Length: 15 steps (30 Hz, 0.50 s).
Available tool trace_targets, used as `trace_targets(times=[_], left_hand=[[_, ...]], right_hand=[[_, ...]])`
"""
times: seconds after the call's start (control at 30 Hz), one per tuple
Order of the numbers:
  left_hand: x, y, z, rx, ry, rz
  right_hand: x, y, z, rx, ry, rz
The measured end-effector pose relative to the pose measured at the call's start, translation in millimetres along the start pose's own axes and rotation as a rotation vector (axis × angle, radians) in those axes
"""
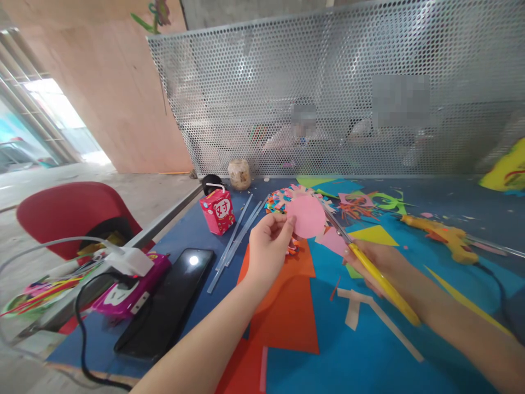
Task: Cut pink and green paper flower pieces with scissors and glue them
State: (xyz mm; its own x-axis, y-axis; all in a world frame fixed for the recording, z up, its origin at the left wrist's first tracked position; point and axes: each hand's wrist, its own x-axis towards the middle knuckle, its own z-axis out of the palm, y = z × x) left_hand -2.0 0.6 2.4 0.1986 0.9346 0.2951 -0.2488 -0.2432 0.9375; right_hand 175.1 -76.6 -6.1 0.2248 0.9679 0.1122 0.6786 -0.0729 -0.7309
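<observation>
My left hand (268, 243) pinches a round pink paper disc (305, 216) and holds it up above the blue table (369, 350). In my right hand (375, 262) are yellow-handled scissors (381, 282), gripped by the handles. Their blades (334, 223) point up and left and meet the right edge of the disc. Sheets of orange paper (287, 306) lie under my left hand. Behind the disc sits a heap of fringed, many-coloured paper pieces (279, 200).
A yellow glue gun (445, 236) with its cord lies at the right. A red drink carton (217, 210), clear glue sticks (235, 241), a black phone (164, 303) and a pink box (131, 290) are at the left. A perforated metal screen (328, 93) closes the back, with people behind it. A red chair (69, 210) stands at the left.
</observation>
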Motion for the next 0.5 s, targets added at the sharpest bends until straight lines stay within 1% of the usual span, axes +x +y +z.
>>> trace_targets(times=[0.2,0.4,0.5], left_hand=[[0.0,0.9,-0.1,0.031,0.027,0.007],[2.6,2.0,-0.9,0.078,0.106,0.051],[5.0,2.1,-2.1,0.087,0.122,0.069]], right_hand=[[0.3,2.1,1.7,-0.020,-0.001,-0.033],[-0.6,3.7,4.5,-0.020,0.015,-0.039],[-0.3,5.5,5.5,-0.018,0.008,-0.033]])
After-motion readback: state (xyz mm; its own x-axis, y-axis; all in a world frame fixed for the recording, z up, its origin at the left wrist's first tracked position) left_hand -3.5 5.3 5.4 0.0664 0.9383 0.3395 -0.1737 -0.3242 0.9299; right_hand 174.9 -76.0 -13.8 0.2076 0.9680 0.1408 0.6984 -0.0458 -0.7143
